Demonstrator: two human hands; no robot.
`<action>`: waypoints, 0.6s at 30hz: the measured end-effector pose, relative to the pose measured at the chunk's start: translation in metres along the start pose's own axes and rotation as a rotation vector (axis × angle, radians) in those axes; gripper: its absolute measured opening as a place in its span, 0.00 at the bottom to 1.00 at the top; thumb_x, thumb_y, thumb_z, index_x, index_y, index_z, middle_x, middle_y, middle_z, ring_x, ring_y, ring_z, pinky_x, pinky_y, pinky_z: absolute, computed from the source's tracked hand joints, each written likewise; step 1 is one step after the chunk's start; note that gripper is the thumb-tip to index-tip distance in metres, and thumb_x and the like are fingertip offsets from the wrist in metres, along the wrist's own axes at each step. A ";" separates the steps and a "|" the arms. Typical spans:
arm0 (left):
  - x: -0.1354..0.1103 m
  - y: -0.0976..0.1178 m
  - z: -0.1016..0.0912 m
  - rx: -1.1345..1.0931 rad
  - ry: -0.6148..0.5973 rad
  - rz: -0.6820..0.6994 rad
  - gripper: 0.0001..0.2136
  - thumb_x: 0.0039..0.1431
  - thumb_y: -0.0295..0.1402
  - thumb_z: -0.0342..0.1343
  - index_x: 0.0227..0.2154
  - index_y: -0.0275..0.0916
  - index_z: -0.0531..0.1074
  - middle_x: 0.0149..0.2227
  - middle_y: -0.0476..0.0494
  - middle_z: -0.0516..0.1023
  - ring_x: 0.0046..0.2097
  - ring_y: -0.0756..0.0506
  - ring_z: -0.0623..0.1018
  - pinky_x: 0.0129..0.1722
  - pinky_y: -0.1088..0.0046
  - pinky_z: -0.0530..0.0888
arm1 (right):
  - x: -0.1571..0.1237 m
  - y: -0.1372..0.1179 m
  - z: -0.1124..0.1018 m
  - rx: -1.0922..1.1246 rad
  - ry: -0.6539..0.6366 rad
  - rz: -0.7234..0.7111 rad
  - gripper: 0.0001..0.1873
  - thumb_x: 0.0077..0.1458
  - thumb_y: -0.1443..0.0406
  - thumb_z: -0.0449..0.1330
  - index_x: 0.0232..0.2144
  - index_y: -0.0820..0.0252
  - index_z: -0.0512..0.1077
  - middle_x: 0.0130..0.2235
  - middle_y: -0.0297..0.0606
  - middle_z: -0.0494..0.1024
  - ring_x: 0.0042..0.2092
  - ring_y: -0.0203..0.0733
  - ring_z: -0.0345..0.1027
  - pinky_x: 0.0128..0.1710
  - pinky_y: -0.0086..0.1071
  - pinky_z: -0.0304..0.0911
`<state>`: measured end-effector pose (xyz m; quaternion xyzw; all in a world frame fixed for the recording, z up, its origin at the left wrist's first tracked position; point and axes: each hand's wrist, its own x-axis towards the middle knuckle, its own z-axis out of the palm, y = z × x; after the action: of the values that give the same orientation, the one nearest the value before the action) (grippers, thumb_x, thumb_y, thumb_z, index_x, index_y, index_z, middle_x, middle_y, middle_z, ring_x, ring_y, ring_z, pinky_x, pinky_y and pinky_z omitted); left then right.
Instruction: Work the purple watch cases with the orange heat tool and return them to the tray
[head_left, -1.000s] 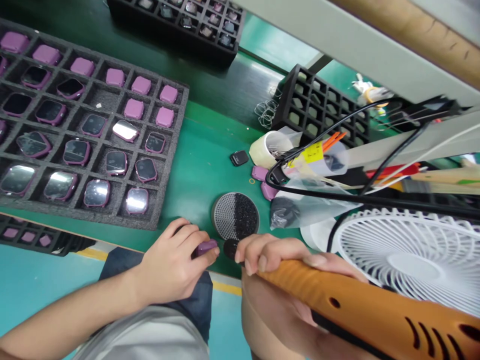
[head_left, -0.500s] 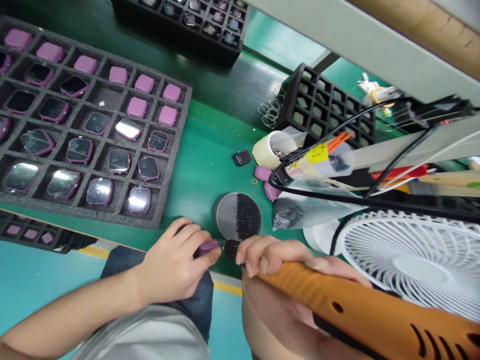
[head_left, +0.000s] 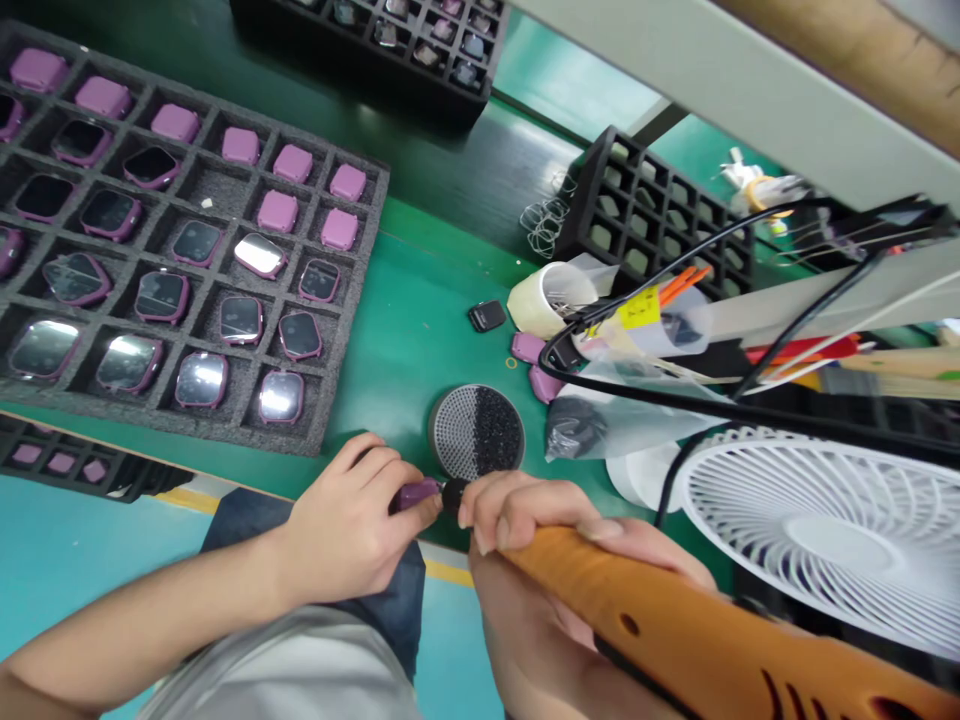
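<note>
My left hand (head_left: 356, 520) is wrapped round a small purple watch case (head_left: 417, 495), its edge showing between thumb and fingers. In my right hand (head_left: 536, 510) is an orange electric screwdriver (head_left: 667, 625), gripped near its black front end. That end meets the side of the watch case; the bit itself is too small to make out. Just beyond both hands stands a round dish (head_left: 454, 430), half perforated grey and half filled with tiny black pieces.
A grey foam tray (head_left: 330, 400) of purple watches lies to the left. Behind the dish are a black watch piece (head_left: 487, 316), loose purple cases (head_left: 545, 384) and a white cup (head_left: 529, 300). A white fan (head_left: 840, 545) and a black cable (head_left: 645, 396) occupy the right.
The screwdriver and my right hand have shifted slightly left, bringing the black front end up against the watch case. My left hand keeps its hold.
</note>
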<state>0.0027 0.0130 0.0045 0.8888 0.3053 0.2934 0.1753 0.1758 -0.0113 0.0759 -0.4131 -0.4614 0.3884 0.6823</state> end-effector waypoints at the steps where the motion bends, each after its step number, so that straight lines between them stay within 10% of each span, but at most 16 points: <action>1: 0.000 0.000 0.000 -0.002 -0.002 -0.003 0.14 0.68 0.28 0.60 0.54 0.40 0.81 0.46 0.38 0.81 0.48 0.38 0.77 0.58 0.48 0.75 | 0.000 0.000 0.000 -0.004 -0.002 0.009 0.33 0.71 0.36 0.46 0.57 0.45 0.77 0.37 0.35 0.78 0.35 0.45 0.73 0.34 0.47 0.71; 18: 0.001 0.002 -0.004 -0.001 -0.088 0.010 0.14 0.72 0.29 0.58 0.57 0.35 0.78 0.60 0.38 0.82 0.58 0.35 0.77 0.66 0.47 0.69 | 0.025 0.017 -0.023 0.031 0.165 -0.120 0.35 0.68 0.33 0.47 0.50 0.47 0.79 0.33 0.33 0.78 0.28 0.42 0.68 0.26 0.41 0.70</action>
<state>0.0017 0.0125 0.0089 0.9022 0.2930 0.2551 0.1874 0.2021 0.0128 0.0629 -0.4044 -0.4214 0.3185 0.7465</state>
